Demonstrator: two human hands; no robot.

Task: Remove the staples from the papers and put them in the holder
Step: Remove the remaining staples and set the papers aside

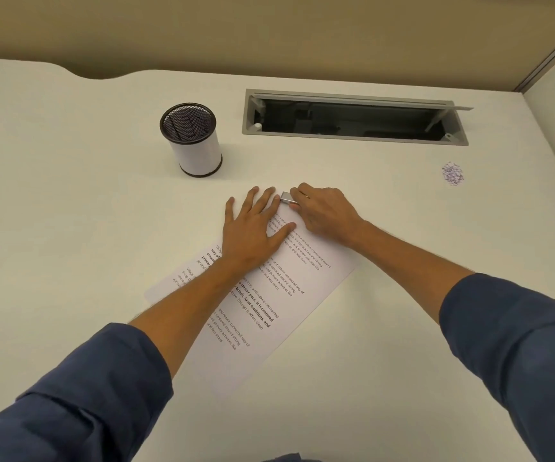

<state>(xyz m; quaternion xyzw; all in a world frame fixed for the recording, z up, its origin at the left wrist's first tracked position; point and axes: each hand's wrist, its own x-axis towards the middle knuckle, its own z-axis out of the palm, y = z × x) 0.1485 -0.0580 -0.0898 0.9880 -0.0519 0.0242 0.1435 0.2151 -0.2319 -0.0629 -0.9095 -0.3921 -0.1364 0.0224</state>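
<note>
Left hand (256,228) spread flat, pressing the papers (289,295) on the desk (69,195). Right hand (322,211) grips a metal staple remover (286,197) at the papers' far corner (touching left fingertips). Holder (192,140) stands beyond the 2 hands, apart.

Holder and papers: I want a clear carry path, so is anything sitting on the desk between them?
Nothing visible. Bare desk lies between the papers and the holder; the left hand presses the sheet's far end.

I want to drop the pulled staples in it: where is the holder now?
In the head view, the mesh holder stands upright on the desk, beyond and left of the left hand, left of the cable hatch.
</note>
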